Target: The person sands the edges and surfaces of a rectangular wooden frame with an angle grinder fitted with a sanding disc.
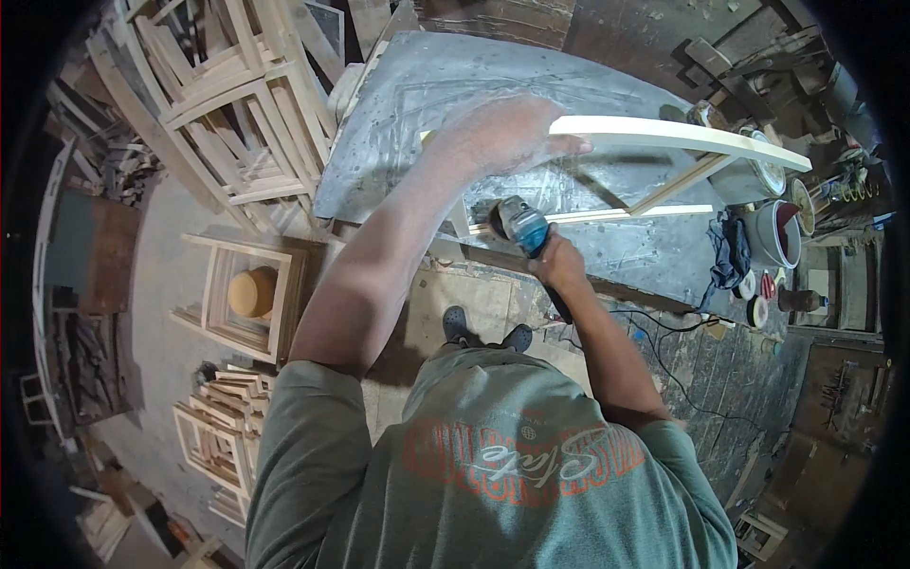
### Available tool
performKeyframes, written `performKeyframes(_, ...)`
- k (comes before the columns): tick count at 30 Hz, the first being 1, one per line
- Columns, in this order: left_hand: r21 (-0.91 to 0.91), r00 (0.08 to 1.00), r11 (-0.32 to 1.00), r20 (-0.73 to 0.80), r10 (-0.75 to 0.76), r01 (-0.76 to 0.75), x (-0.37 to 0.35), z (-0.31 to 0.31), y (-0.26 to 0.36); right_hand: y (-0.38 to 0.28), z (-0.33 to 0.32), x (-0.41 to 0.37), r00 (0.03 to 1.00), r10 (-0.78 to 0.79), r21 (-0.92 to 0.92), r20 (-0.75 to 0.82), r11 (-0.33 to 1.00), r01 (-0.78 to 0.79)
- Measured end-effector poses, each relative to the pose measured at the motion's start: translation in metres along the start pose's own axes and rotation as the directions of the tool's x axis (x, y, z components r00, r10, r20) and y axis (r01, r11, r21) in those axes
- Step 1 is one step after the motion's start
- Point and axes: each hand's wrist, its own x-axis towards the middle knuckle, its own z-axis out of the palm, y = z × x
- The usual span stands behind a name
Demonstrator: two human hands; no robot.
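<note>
The wooden frame stood on the grey surface, its lower rail near the near edge and its upper rail reaching out towards the right edge, with a crossbar between the two. The left hand had hold of the upper rail towards its left end, the thumb on the near side and the hand closed over the top; the tips of the other fingers could not be made out.

The right hand, over the near edge, was wrapped firmly round the body of a blue angle grinder, its fingers curled in. The grinder's dark head sat beside the left end of the lower rail — whether the two touched, I could not tell.

By the right edge were a grey bucket, a dark cloth near the near right corner, and rolls of tape just beside that. Below the near edge, a black cable ran off to the right. Beyond the left edge leaned a stack of pale frames; nearer the person lay another frame with a round yellow object inside its outline — and smaller frames were stacked below it.
</note>
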Motion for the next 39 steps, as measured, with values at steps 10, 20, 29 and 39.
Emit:
performKeyframes(10,0.007,0.999,1.0,0.031,-0.027,0.027,0.002,-0.002,-0.001,-0.03,0.001,-0.005,0.997,0.015,0.015,0.074,1.0,-0.017)
performKeyframes(20,-0.049,1.0,0.999,0.015,-0.01,0.011,0.004,-0.003,-0.001,-0.006,0.003,-0.004,0.999,0.01,-0.012,0.04,1.0,-0.01)
performKeyframes(29,-0.022,0.992,0.995,0.088,-0.09,0.093,0.005,-0.013,0.004,0.128,-0.05,0.004,0.953,0.192,0.235,-0.233,0.962,-0.136)
performKeyframes(39,0.02,0.999,0.999,-0.015,-0.037,0.038,0.008,-0.002,-0.006,0.055,0.002,0.007,0.982,0.059,0.158,-0.182,0.987,-0.03)
